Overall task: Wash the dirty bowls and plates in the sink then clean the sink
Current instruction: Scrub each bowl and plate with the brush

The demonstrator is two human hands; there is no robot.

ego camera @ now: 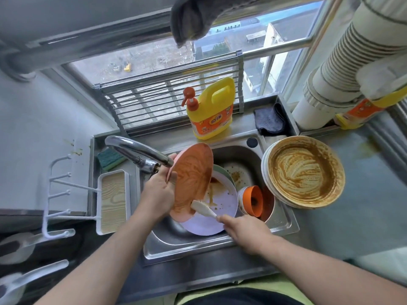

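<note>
Head view: tilted pink plate (192, 179) in left hand's (159, 192) grip, white brush (203, 208) in right hand's (243, 230), over sink (284, 221).

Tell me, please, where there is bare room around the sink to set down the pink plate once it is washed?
Bare steel counter lies right of the stack of dirty plates, and a strip between the detergent bottle and the dark cloth. The sink itself is crowded with dishes; the left rim holds a sponge and tray.

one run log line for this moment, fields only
step: scrubbing | left hand: holds pink plate tilted over sink | right hand: grips white brush at plate's lower edge | dirty stack: waiting on counter
</note>
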